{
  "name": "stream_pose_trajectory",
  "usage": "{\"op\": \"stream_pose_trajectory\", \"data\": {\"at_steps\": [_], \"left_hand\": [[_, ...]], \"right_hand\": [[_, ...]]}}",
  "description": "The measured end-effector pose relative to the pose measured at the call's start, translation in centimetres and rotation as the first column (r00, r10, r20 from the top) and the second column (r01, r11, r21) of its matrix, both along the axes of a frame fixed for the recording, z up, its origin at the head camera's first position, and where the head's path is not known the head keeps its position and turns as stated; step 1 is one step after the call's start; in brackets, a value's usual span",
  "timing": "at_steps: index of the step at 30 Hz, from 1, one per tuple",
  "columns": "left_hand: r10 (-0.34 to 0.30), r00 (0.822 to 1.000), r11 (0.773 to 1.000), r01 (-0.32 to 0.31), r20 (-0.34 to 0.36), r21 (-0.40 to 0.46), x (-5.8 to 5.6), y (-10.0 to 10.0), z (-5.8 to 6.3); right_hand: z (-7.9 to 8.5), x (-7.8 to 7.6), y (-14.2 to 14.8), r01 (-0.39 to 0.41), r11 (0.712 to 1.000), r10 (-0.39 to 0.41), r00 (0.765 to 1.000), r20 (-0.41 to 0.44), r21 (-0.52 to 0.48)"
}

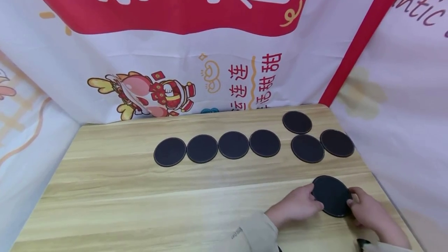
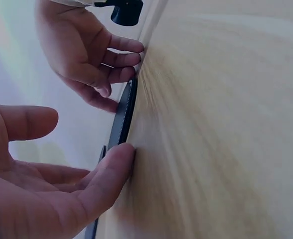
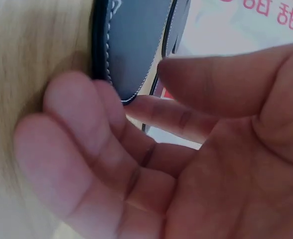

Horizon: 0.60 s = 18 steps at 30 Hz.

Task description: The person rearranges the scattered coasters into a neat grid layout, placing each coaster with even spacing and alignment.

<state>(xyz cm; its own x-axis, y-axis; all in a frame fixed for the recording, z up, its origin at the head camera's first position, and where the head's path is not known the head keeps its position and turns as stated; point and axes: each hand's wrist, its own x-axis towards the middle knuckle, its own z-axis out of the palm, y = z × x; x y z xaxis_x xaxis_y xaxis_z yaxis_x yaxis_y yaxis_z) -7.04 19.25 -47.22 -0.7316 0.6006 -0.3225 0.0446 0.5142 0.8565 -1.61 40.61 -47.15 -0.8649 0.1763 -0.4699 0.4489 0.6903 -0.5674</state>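
left hand (image 1: 295, 204) half-open, fingertips touching black disc (image 1: 331, 196) at rim, right hand (image 1: 371, 211) loosely curved, touching opposite rim, seven discs (image 1: 233, 145) beyond fingers

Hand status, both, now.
Left hand: open, touching the left edge of the nearest black disc.
Right hand: open, loosely curved at that disc's right edge.

The head view's lower edge cuts off both sleeves (image 1: 259, 231); print (image 1: 236, 233) on the left one is too small to read. Fingers (image 1: 307, 190) partly cover the black disc (image 1: 331, 196).
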Motion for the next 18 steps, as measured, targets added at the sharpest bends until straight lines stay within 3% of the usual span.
{"op": "stream_pose_trajectory", "data": {"at_steps": [5,10,12,14,18], "left_hand": [[0.131,0.984,0.986,-0.142,0.119,0.088,-0.1,-0.2,-0.5],[0.184,0.957,0.947,-0.233,0.223,0.221,-0.7,-1.4,-0.7],[0.197,0.943,0.914,-0.275,0.267,0.297,-1.1,-2.0,-0.9],[0.217,0.92,0.867,-0.336,0.327,0.367,-1.5,-2.7,-1.1],[0.292,0.883,0.787,-0.44,0.367,0.433,-2.7,-4.3,-1.3]], "right_hand": [[-0.2,0.2,-0.6,0.058,0.992,-0.061,0.998,-0.027,-0.11],[0.3,-0.1,-2.2,0.105,0.974,-0.13,0.985,-0.114,-0.203],[0.7,-0.3,-3.0,0.108,0.956,-0.152,0.977,-0.147,-0.271],[1.1,-0.7,-3.9,0.098,0.93,-0.168,0.971,-0.173,-0.353],[1.7,-1.8,-5.5,0.024,0.867,-0.162,0.958,-0.236,-0.498]]}}
